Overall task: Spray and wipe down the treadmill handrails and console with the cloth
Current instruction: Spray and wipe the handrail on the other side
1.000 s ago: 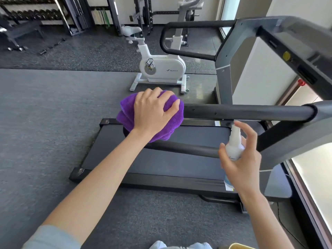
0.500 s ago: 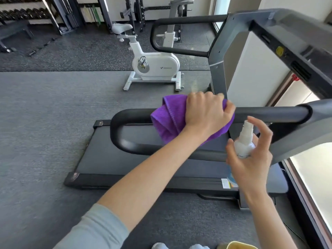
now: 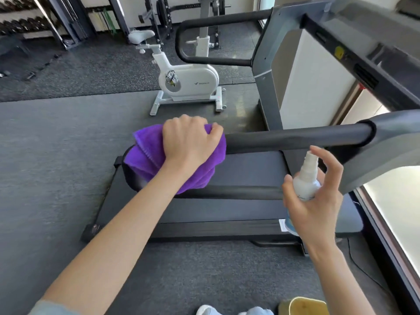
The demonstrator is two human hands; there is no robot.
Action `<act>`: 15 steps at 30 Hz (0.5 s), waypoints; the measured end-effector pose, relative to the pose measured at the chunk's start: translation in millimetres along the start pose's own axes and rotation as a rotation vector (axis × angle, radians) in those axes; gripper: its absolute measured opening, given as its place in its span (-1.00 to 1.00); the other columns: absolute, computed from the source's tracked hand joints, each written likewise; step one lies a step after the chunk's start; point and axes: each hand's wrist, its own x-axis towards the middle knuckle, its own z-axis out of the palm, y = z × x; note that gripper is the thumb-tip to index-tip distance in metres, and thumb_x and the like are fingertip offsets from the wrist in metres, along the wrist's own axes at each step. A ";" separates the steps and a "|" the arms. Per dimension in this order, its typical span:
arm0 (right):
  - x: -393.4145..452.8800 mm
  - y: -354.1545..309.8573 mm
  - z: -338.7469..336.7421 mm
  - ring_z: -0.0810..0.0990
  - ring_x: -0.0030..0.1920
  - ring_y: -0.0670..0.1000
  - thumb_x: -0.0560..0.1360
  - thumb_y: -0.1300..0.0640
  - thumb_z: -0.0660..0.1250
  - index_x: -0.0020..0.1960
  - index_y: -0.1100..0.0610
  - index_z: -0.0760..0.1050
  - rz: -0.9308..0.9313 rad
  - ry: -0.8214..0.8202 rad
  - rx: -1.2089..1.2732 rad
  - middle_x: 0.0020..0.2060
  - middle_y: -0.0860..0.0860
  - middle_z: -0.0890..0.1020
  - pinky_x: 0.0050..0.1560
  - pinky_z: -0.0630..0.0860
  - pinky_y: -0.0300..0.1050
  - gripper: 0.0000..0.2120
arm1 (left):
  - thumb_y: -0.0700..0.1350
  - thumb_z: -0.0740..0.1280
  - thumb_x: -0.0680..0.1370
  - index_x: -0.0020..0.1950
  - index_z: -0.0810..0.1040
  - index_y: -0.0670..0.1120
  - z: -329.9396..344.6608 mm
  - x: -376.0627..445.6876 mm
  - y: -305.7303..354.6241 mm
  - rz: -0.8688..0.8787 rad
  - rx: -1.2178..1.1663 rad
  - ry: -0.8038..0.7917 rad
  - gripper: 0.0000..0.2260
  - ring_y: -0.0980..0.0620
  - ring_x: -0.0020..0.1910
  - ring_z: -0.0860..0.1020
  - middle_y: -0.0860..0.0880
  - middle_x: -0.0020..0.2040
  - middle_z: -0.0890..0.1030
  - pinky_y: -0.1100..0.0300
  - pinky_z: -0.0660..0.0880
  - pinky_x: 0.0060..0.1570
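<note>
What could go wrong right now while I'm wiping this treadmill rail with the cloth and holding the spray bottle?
1. The cloth is bunched at the rail's curved end under your left hand, so loose folds hanging below may leave parts of the bend unwiped.
2. Your right hand holds the spray bottle loosely, fingers partly spread; it might slip.
3. The nozzle seems aimed toward the rail, so stray mist could land on the belt.
</note>
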 end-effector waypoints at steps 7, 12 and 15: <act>-12.7 19.0 -38.8 0.57 -0.34 -0.03 0.50 0.35 0.42 0.31 -0.20 0.31 0.063 0.076 -0.082 -0.26 -0.03 0.59 -0.23 0.52 -0.29 -0.39 | 0.14 0.14 0.56 -0.13 0.66 -0.08 12.1 29.9 144.7 0.179 -0.122 -0.111 -0.60 -0.17 -0.15 0.58 -0.14 -0.15 0.65 0.11 0.24 -0.26; -7.9 16.2 -57.5 0.54 -0.45 0.06 0.48 0.21 0.40 0.30 -0.20 0.30 0.049 0.094 -0.083 -0.31 0.03 0.56 -0.35 0.49 -0.25 -0.47 | 0.37 0.13 0.53 0.04 0.62 0.05 7.5 15.3 129.7 0.381 -0.218 -0.008 -0.53 -0.09 -0.16 0.59 -0.04 -0.17 0.64 0.15 0.24 -0.28; -0.8 16.5 -59.4 0.52 -0.47 0.06 0.50 0.31 0.41 0.33 -0.11 0.31 0.017 0.089 -0.062 -0.34 0.05 0.54 -0.38 0.50 -0.19 -0.45 | 0.46 0.12 0.45 0.10 0.60 0.10 4.2 2.1 73.2 0.415 -0.209 0.075 -0.46 -0.08 -0.19 0.60 0.02 -0.20 0.62 0.17 0.24 -0.30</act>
